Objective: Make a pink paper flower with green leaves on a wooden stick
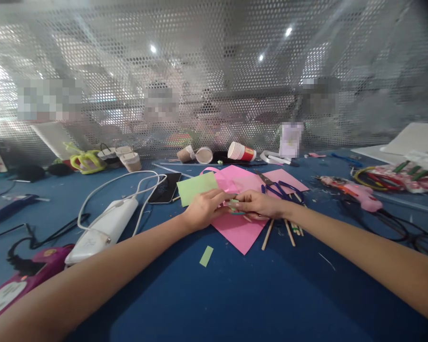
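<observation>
My left hand (207, 208) and my right hand (256, 204) meet over a pink sheet of paper (243, 237), fingertips nearly touching. Between them is a small piece of green paper (233, 203), pinched in the fingers of both hands and partly hidden by them. A thin teal edge (238, 213) shows just under the right fingers; its kind is unclear. Left of the hands lies a larger green sheet (196, 186). Blue-handled scissors (278, 188) rest on pink paper beyond the right hand. Several wooden sticks (267, 234) poke out beneath the right wrist.
A small green strip (206, 256) lies nearer me. To the left are a phone (165, 188), a white power strip (109, 223) with its cable and a magenta tool (32, 275). Paper cups (241, 151) line the perforated screen. A pink glue gun (356, 192) lies right.
</observation>
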Motion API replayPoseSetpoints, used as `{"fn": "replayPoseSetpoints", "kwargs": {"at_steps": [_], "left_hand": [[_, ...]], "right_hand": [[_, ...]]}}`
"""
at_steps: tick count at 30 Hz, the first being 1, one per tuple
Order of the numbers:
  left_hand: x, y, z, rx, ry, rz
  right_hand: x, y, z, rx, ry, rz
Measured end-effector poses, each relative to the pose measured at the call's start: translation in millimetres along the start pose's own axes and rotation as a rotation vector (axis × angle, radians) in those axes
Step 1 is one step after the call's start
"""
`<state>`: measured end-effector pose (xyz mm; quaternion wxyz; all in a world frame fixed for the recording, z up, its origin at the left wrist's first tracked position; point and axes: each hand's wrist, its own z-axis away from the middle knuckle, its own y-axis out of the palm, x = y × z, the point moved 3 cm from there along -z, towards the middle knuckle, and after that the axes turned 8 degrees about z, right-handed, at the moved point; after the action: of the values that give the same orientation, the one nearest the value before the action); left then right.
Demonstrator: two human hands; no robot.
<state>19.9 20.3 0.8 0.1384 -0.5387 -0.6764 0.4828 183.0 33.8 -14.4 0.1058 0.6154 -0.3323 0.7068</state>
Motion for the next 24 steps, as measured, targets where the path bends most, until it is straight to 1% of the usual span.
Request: {"fn": "replayPoseSetpoints", "kwargs": {"at_steps": [5, 10, 13, 17, 21, 24], "left_hand": [[-1, 0.4, 2, -0.052, -0.034, -0.051], [0, -0.3, 1, -0.135, -0.102, 0.008], [0, 0.2, 1, -0.127, -0.112, 0.007], [2, 1.8, 0, -0.079, -0.105, -0.111], [3, 2.7, 1, -0.079, -0.072, -0.161], [3, 2.6, 1, -0.111, -0.030, -0.145]], "right_hand": [[-5, 1, -3, -0.025, -0.010, -0.078], [-5, 3, -4, -0.116, -0.048, -0.149], [-3, 6, -4, -0.160, -0.036, -0.140], [-2, 8, -4, -0.259, -0.006, -0.115], [-1, 10, -4, -0.379, -0.075, -0.072], [1, 10, -4, -0.440, -0.146, 0.036]]}}
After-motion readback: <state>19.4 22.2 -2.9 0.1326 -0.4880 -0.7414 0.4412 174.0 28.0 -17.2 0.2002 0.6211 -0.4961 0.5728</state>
